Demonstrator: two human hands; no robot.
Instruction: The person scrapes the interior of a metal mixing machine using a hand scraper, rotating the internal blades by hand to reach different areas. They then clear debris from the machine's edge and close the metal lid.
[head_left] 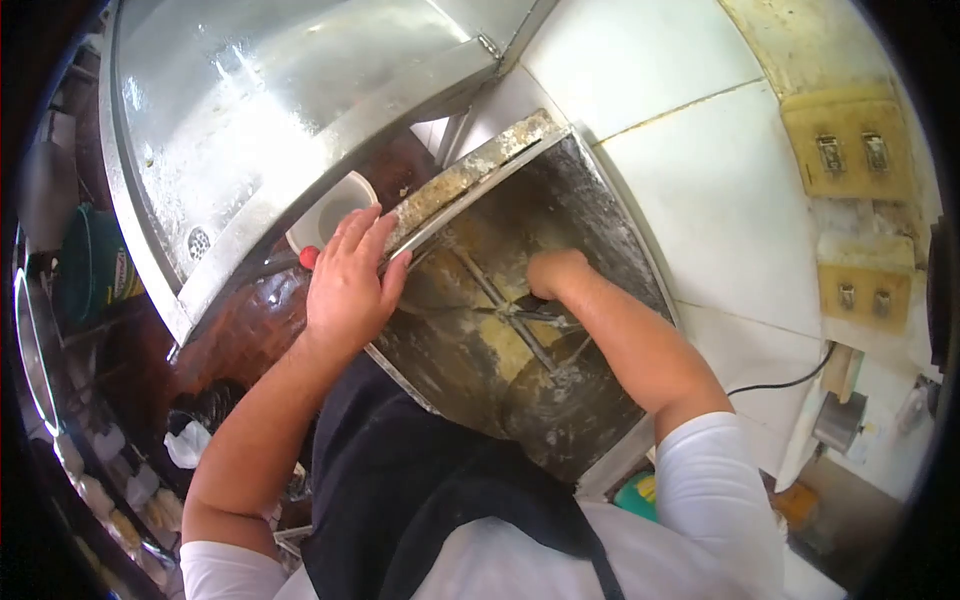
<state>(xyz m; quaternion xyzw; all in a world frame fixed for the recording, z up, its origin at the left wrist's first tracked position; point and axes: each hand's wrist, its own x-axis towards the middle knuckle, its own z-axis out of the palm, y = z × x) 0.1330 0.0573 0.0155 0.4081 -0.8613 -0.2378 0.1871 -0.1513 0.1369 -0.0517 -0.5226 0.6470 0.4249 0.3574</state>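
Note:
My left hand (350,280) rests with its fingers stretched out on the crusted near-left rim (470,185) of a deep metal mixing tub (600,190). Down inside the tub, my right hand (556,274) is closed, with a dark object (532,303) showing under the fingers; its kind is partly hidden. That hand is close to a metal mixing bar (495,290) that crosses the tub. Pale dough-like residue (508,345) clings to the bottom and to the bar. A small red knob (309,257) sits beside my left fingertips.
A stainless steel sink table (270,110) with a drain stands at upper left, a white bucket (335,210) beneath its edge. At right, switch plates (850,150) and a black cable (785,383) run along the tiled wall. A dark green bucket (95,262) is at far left.

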